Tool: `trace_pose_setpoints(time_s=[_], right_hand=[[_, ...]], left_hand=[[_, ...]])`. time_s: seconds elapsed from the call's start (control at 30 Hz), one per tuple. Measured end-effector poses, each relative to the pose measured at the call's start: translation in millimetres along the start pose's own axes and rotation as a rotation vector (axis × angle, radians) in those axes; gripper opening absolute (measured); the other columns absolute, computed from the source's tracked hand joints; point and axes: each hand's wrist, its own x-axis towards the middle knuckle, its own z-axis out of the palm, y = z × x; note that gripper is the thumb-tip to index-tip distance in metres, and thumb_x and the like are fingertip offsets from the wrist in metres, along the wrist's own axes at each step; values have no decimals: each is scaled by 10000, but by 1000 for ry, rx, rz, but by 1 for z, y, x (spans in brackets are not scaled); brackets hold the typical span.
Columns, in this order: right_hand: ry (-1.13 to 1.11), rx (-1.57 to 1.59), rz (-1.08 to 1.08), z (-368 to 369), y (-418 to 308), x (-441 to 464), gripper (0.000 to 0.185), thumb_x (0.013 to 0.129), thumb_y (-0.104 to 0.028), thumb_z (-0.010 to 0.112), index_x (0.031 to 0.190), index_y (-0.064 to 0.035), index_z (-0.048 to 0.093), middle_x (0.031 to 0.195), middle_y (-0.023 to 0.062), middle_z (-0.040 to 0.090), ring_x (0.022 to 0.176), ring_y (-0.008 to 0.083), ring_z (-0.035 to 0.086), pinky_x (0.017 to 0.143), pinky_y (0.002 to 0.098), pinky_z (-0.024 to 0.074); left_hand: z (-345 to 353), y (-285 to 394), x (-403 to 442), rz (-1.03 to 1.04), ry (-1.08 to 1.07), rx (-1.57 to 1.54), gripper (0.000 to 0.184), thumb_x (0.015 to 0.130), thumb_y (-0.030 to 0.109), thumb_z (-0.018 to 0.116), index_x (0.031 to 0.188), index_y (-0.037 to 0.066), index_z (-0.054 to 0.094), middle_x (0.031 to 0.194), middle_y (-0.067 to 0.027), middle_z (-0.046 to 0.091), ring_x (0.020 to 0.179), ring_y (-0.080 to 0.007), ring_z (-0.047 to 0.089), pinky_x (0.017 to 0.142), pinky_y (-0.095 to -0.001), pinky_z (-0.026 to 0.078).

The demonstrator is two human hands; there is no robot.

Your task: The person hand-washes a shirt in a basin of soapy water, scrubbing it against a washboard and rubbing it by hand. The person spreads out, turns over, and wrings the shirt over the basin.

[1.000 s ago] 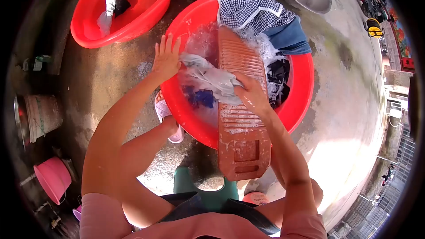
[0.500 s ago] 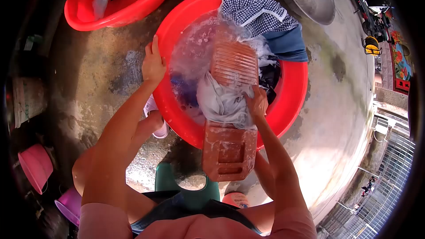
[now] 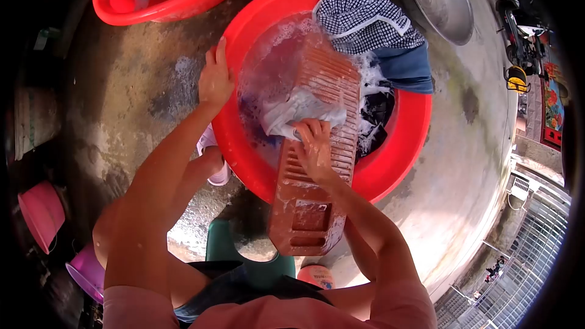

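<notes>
A brown ridged washboard [image 3: 314,207] leans in a red basin [image 3: 390,176] of foamy water. My right hand [image 3: 314,146] presses a wet light-grey cloth [image 3: 298,109] onto the ridges, its fingers curled on the fabric. At the basin's left rim rests my left hand [image 3: 216,79], its fingers apart and holding no cloth. Over the back rim hang a checked cloth [image 3: 365,21] with white trim and a blue cloth [image 3: 402,67]. Dark cloth [image 3: 376,113] lies in suds right of the board.
Another red basin [image 3: 177,6] with cloth in it is at the upper left, a metal basin [image 3: 439,3] at the upper right. Pink [image 3: 41,214] and purple [image 3: 88,271] tubs are at the lower left. A green stool [image 3: 222,247] stands below my body.
My right hand has moved left and turned over the grey cloth, which is now more bunched on the board. The board's lower end has swung left. My left hand moved from inside the rim to its outer side.
</notes>
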Motion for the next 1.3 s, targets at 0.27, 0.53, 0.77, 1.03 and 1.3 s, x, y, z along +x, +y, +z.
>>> trace_pose_setpoints(time_s=[0.27,0.53,0.77,1.03,1.3], right_hand=[[-178,-393,-7,150,74,123,311,738,-43,517,1046,-87,513,1080,149,427,1040,339,395,844,434,372],[-262,-309,156,196,70,97,392,823,-251,474,1159,-50,491,1256,200,389,1170,345,343,930,440,315],[-120,-453,47,122,109,211,283,788,-95,440,1030,-68,585,1014,190,569,959,307,549,812,408,439],[-65,369,115,-166,-23,157,348,681,44,388,1001,-20,509,944,51,513,859,133,502,773,214,400],[-641,349,204,-269,-105,-6,296,557,-11,526,839,-52,605,896,115,515,788,254,544,673,316,432]], left_hand=[[-2,-3,0,35,15,-65,757,710,47,571,1354,112,178,1181,-232,372,883,-429,534,708,-457,492],[-6,-4,2,-9,-51,-133,748,705,52,561,1352,101,188,1181,-246,365,845,-427,551,719,-458,485],[-6,-6,4,-14,-32,-35,742,720,65,553,1359,115,178,1152,-242,382,781,-420,556,664,-448,496],[-9,-2,2,-54,-98,-37,758,709,51,561,1361,105,176,1145,-239,381,854,-397,557,731,-443,489],[0,-7,1,-1,3,-53,731,720,45,537,1354,159,192,1141,-220,399,758,-416,558,650,-475,495]])
